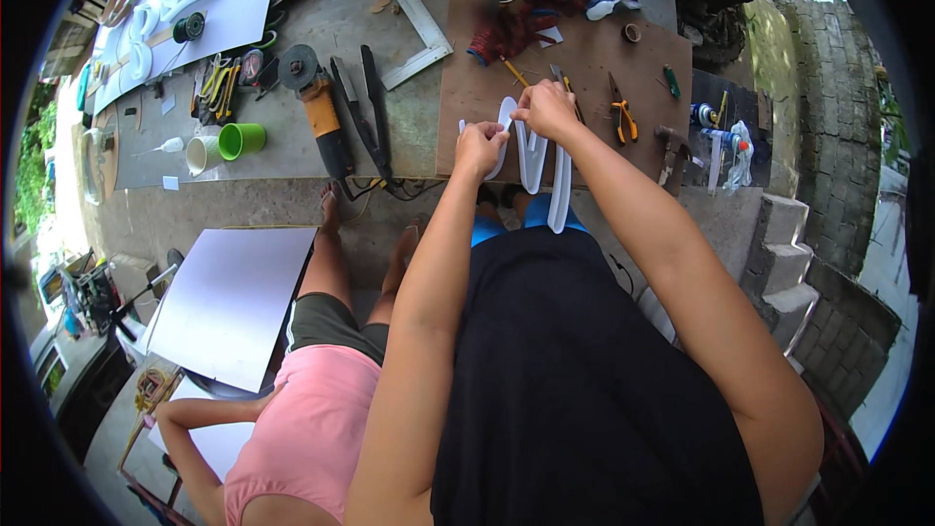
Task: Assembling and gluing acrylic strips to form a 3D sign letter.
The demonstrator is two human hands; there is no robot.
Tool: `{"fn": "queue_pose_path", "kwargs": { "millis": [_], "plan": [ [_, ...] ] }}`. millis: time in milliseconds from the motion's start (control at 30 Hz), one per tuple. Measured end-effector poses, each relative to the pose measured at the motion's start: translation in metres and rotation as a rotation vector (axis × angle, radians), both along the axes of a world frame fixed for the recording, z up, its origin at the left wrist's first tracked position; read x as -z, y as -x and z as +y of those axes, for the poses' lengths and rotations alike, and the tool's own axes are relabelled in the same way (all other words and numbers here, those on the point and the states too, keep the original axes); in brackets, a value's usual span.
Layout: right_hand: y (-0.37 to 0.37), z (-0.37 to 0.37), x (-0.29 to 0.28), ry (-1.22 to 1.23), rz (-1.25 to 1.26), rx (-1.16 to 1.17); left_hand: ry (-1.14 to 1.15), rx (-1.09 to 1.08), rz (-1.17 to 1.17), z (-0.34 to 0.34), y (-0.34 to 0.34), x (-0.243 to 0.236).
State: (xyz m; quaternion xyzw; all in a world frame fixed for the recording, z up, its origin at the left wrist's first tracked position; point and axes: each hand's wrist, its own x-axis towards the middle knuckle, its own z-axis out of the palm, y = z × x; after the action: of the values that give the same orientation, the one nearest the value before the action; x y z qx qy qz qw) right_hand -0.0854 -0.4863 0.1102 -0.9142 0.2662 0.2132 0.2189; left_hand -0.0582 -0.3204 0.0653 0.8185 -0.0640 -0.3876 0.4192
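Both hands are at the near edge of a brown board (584, 49) on the table. They grip a white bent strip (532, 166), folded into several long, narrow loops whose ends hang past the table edge toward my body. My left hand (480, 148) is closed on its left part, fingertips pinching the strip. Over the upper middle, my right hand (547, 109) is closed too, thumb and fingers pressed on the strip. A pencil (513, 70) lies just beyond my right hand. Orange-handled pliers (623, 115) rest to the right of it.
An angle grinder (317, 107), large shears (366, 117) and a metal square (417, 29) lie left of the board. Green cup (242, 141) and hammer (672, 151) stand near the front edge. Red gloves (526, 19) lie at the back. A person in pink (312, 419) is close at my left.
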Motion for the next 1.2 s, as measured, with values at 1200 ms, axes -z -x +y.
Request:
{"fn": "queue_pose_path", "kwargs": {
  "millis": [1200],
  "plan": [
    [0.003,0.006,0.004,-0.009,-0.114,0.029,0.015,-0.016,0.037,0.023,0.015,0.000]
  ]
}}
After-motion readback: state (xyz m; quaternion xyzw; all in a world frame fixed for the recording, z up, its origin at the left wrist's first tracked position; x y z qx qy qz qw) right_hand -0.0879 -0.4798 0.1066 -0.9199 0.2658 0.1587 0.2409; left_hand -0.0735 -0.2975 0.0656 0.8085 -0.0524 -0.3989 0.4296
